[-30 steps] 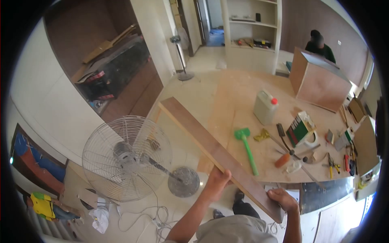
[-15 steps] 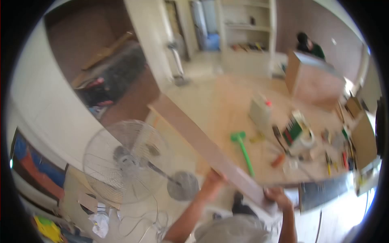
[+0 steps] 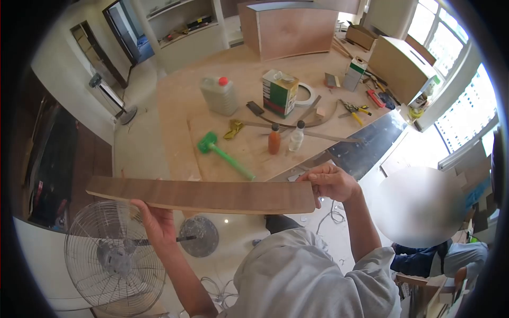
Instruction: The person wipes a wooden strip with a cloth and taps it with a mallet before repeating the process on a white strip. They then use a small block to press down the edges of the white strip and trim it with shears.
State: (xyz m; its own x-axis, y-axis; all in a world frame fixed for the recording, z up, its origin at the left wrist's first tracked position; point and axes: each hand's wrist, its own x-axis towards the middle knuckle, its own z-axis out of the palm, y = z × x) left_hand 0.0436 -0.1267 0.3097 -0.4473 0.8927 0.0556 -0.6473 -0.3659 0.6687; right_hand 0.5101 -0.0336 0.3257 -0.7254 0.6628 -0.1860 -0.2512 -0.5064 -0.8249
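Note:
A long, narrow brown wooden board [image 3: 222,195] with a pale edge lies level across my view, in front of my body. My left hand [image 3: 158,225] supports it from below toward its left part, thumb against the near edge and the other fingers partly hidden. At the right end, my right hand [image 3: 333,183] pinches the corner of the board between thumb and fingers. Just beyond the board, a green mallet [image 3: 225,155] rests on the wooden worktable [image 3: 183,122].
A standing fan [image 3: 114,257] is at lower left, near the board's left end. On the table are a jug [image 3: 219,96], a tin can [image 3: 279,93], two small bottles [image 3: 274,139], pliers [image 3: 354,110] and a large wooden box [image 3: 294,33]. Another person [image 3: 424,259] is at right.
The board has swung from slanting away from me to lying level across my front, both hands still on it. My view has turned right, bringing the windows and another person in at right.

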